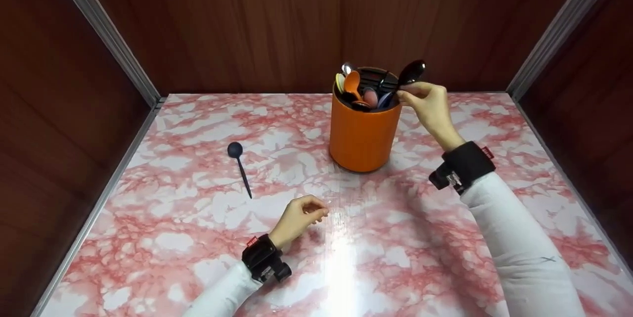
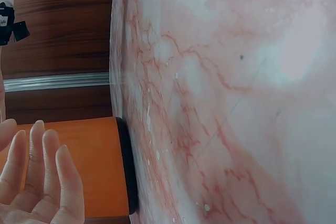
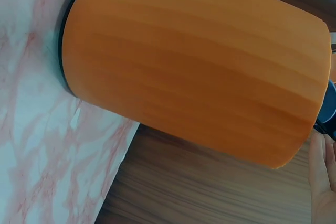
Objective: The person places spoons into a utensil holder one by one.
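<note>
At the rim of an orange cylindrical holder [image 1: 363, 139], my right hand [image 1: 432, 107] pinches a glossy black spoon [image 1: 412, 72], its bowl upward. The lower end of that spoon's handle is hidden. Several utensils stand in the holder, among them an orange spoon [image 1: 352, 82] and a yellow-rimmed one [image 1: 340, 82]. In the right wrist view the holder's side [image 3: 194, 66] fills the middle, with only part of the right hand [image 3: 321, 177] at the edge. My left hand [image 1: 299, 218] is near the table's middle, fingers loosely curled and holding nothing.
A dark spoon [image 1: 235, 150] lies on the red-and-white marbled table [image 1: 173, 198], left of the holder. Brown wood-look panels [image 1: 296, 20] with grey metal corner strips [image 1: 106, 30] enclose the table at the back and sides.
</note>
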Available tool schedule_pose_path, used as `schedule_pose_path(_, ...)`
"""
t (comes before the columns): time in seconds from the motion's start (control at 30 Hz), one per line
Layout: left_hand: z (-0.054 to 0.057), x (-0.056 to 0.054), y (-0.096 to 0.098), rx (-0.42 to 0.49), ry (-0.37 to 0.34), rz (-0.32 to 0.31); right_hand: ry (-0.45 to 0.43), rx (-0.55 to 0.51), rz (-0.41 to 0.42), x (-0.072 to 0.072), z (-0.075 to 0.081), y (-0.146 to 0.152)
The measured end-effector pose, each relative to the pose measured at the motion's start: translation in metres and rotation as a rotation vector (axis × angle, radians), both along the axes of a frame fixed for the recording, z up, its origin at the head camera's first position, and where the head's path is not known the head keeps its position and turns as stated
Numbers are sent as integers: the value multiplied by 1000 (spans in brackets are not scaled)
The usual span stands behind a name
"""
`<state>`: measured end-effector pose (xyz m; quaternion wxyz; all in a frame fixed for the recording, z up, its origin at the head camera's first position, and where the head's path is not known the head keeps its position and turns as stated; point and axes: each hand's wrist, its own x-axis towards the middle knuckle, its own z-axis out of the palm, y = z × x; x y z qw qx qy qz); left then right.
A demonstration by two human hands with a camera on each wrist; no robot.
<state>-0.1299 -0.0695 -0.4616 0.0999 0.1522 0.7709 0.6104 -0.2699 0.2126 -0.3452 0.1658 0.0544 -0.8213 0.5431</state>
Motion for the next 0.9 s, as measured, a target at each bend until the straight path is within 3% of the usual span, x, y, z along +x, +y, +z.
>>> schedule_pose_path(0.17,0,0,0,-2,-6,-4,4,-13,14,4,-1,4)
schedule_pose_path(0.37,1,0,1,-5,-11,-5,7,-14,33,24,11,-2)
schedule_pose_path(0.47,1,-1,0,-11,-10,-1,19,-21,53,22,3,2)
schedule_pose_path(0.67,1,-2,-1,-23,1,1,41,-31,85,35,6,-1)
schedule_pose_path(0.9,3,-3,-2,-20,3,-12,2,-73,132,46,3,-2)
